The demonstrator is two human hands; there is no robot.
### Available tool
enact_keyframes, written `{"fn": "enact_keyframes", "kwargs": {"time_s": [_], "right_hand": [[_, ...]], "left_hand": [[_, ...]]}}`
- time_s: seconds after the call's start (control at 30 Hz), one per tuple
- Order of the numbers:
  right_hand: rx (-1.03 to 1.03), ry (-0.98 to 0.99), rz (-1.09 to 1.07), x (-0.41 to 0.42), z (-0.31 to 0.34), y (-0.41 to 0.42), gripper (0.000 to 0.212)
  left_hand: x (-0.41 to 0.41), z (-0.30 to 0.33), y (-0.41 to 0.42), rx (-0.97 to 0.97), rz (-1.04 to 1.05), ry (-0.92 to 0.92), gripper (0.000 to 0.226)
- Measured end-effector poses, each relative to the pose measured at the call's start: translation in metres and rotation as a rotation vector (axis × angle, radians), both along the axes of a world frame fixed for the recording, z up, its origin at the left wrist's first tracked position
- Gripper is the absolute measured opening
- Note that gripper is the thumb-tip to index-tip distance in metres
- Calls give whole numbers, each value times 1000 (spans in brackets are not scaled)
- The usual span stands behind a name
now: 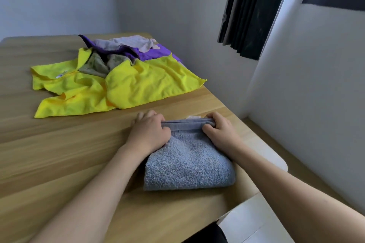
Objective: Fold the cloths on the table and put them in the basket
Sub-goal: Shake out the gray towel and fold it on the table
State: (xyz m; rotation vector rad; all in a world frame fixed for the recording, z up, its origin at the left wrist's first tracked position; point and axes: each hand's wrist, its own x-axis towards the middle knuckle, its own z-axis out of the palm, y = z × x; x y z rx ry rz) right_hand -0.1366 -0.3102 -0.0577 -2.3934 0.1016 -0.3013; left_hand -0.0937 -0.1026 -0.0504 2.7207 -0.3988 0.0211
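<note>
Grip, left hand (149, 132): fingers curled round the far left end of the grey-blue towel (189, 163), pinching its stacked hem edges together.
Grip, right hand (219, 131): the same hold at the far right end, thumb under and fingers over the hem, so both corners are pinned at once.
Why held so: with the two ends gripped level, the layers stay lined up and the fold cannot slide open; it looks like the edges are being squared or the bundle readied for lifting.
Towel: already folded into a thick, rounded packet, lying on the desk (59, 154) near its right edge, close to the person. A small white label shows at the far hem.
Step, as I judge it: the last tidy of this towel; moving it to the basket is not yet done.
Basket: not in view, so I cannot say where the towel must go.
Remaining cloths: a loose heap well apart at the far side of the desk, with yellow cloths (138, 83) spread in front, a purple cloth (154, 53) behind, a pale pink cloth (134, 42) on top and an olive cloth (98, 63) in the middle. All unfolded.
Progress: early, since most cloths wait.
Surroundings: a dark curtain (252, 6) hangs at the right by the wall.
</note>
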Motion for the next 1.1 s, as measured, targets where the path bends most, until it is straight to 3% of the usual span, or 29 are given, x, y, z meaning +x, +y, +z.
{"fn": "enact_keyframes", "kwargs": {"time_s": [0.13, 0.23, 0.33, 0.47, 0.53, 0.63, 0.7, 0.9, 1.1], "right_hand": [[-94, -68, 80, -8, 53, 0, 16], [-220, -227, 123, -13, 111, -8, 29], [-450, -236, 107, -25, 152, -19, 52], [-575, -205, 89, -52, 161, -25, 25], [-650, -14, 179, -69, 148, -26, 17], [-708, 492, 310, -99, 121, -16, 17], [-703, 660, 345, -112, 106, -10, 14], [-690, 720, 391, -109, 115, -11, 14], [-468, 613, 319, -83, 120, -24, 30]], "left_hand": [[-6, 56, -6, -2, 12, -13, 20], [-7, 104, -8, -45, -14, -270, 26], [-17, 142, -11, 19, -97, -488, 31], [-47, 149, -6, 202, -182, -645, 29], [-69, 130, -2, 330, -310, -549, 25], [-98, 84, 3, 419, -541, -117, 17], [-111, 56, 4, 416, -607, 49, 19], [-106, 58, -2, 221, -427, 181, 16], [-79, 62, -8, -254, -174, 357, 15]]}}
